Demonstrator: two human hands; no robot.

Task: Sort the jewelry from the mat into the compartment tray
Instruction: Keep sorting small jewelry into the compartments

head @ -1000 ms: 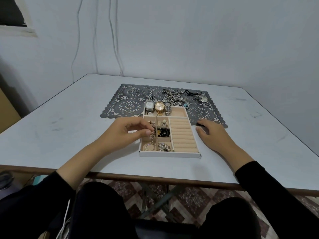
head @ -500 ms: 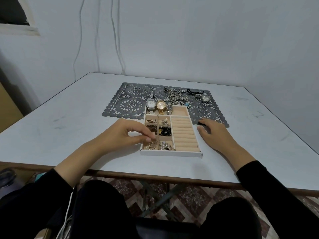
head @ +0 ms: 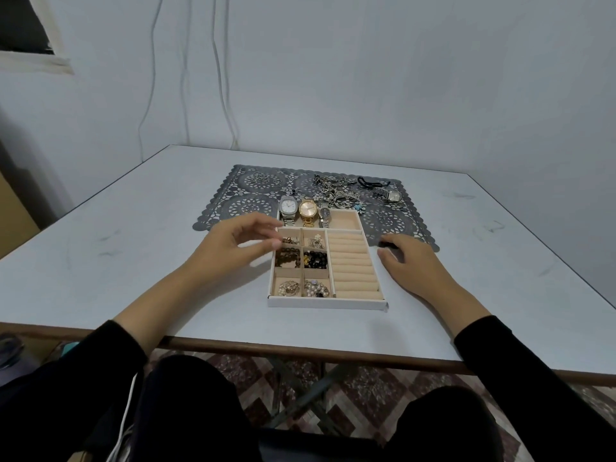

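Table (head: 133,261): white top, carrying everything listed below.
Mat (head: 246,195): grey lace pattern, lying on the far half of the table.
Compartment tray (head: 326,303): beige lining, white rim, far edge overlapping the near edge of the mat.
Left hand (head: 233,245): hovers at the tray's far-left small compartment; fingers loosely curled, thumb and forefinger apart, nothing visible between them.
Right hand (head: 413,265): released, palm down on the table just right of the tray, fingertips at the mat's near edge.
Unsorted jewelry (head: 336,191): tangled heap on the mat behind the tray (single pieces cannot be told apart).
Three watches (head: 308,208): side by side across the tray's far rim.
Small compartments: six, each holding beads or metal pieces.
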